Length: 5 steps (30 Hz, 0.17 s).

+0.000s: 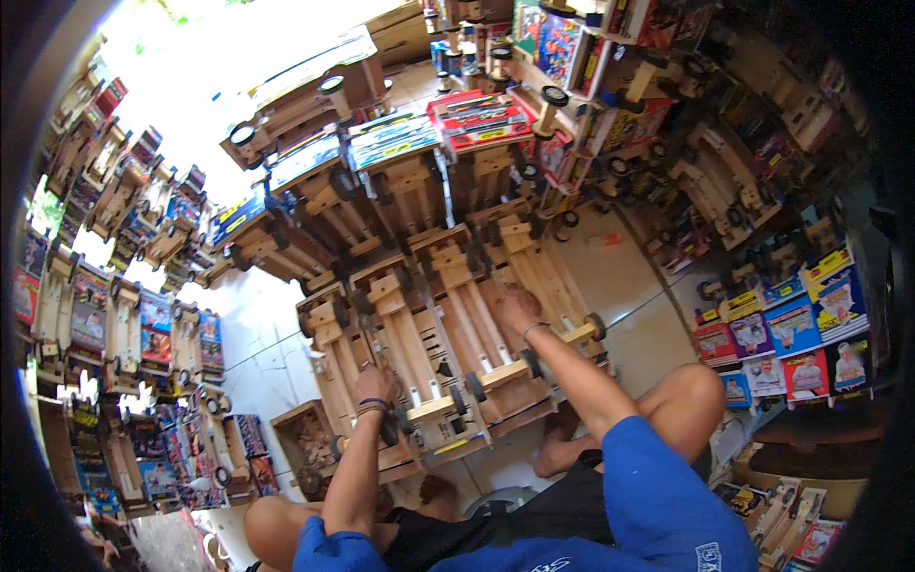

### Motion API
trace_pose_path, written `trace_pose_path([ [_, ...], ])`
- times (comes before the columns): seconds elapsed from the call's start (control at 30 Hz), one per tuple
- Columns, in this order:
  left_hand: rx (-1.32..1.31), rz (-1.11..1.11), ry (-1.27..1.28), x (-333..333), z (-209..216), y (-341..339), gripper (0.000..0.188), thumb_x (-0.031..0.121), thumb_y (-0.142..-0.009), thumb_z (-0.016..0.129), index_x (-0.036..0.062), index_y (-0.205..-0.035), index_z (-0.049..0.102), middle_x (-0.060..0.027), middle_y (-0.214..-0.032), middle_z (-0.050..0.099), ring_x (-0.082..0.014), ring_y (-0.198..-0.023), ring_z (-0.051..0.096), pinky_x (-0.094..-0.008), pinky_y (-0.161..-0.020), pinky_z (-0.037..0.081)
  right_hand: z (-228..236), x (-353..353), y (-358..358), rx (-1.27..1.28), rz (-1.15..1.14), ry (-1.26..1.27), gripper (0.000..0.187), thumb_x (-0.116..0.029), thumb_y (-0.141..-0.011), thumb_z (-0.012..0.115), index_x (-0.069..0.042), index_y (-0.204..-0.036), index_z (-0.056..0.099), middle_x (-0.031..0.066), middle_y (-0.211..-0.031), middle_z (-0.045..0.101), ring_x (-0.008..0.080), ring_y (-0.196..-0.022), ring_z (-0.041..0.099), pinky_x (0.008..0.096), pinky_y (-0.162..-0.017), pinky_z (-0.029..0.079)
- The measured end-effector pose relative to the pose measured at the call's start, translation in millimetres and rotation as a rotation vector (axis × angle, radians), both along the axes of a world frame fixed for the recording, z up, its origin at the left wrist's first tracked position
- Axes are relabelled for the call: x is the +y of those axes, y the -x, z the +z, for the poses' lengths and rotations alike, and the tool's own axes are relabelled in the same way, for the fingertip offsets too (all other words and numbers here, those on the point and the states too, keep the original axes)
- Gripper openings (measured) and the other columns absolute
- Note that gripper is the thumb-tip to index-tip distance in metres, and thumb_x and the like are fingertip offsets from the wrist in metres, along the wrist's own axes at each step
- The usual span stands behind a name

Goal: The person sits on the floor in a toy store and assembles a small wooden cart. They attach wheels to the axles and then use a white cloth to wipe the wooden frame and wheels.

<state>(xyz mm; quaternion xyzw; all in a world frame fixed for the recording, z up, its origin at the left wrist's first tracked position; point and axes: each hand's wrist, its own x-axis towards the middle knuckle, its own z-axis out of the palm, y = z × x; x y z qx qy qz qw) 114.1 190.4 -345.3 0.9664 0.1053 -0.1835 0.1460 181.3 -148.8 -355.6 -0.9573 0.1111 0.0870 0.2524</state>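
Observation:
In front of me, several wooden toy trucks [466,315] lie upside down in a row, pale chassis rails and black wheels facing up. My left hand [375,384] is closed at the side of a truck [334,357] on the row's left, among the rails and wheels. Farther to the right, my right hand [519,310] curls over the edge of another upturned truck [543,272], its fingertips hidden inside. Both wrists wear thin bands. White sleeves on the axles stand out near the close ends of the rails.
A second row of upturned trucks with a red printed panel [481,119] stands behind. A small wooden box with scraps [310,439] sits at the left. Stacked trucks [152,329] line the left side, and printed truck panels [805,324] the right. White floor tiles [262,343] show between.

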Motion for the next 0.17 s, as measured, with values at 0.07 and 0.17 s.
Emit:
trace_pose_path([
  [0.07,0.013,0.023,-0.015,1,0,-2,0.045,0.038,-0.089,0.052,-0.0041,-0.097,0.065,-0.0294,-0.096,0.066,-0.0433,-0.092,0.065,-0.0503,-0.083,0.051,-8,2,-2,-0.003,0.025,0.044,0.039,-0.035,-0.085,0.062,-0.001,-0.103,0.068,0.0239,-0.103,0.066,0.0369,-0.097,0.065,0.0462,-0.082,0.053],
  [0.17,-0.019,0.096,-0.102,-27,0,-14,0.047,0.04,-0.09,0.051,-0.0013,-0.106,0.065,-0.0287,-0.099,0.066,-0.0427,-0.092,0.066,-0.0504,-0.083,0.051,-18,4,-7,-0.043,0.079,0.086,0.04,-0.037,-0.087,0.06,-0.006,-0.11,0.07,0.0237,-0.113,0.064,0.0346,-0.106,0.063,0.0434,-0.09,0.05],
])
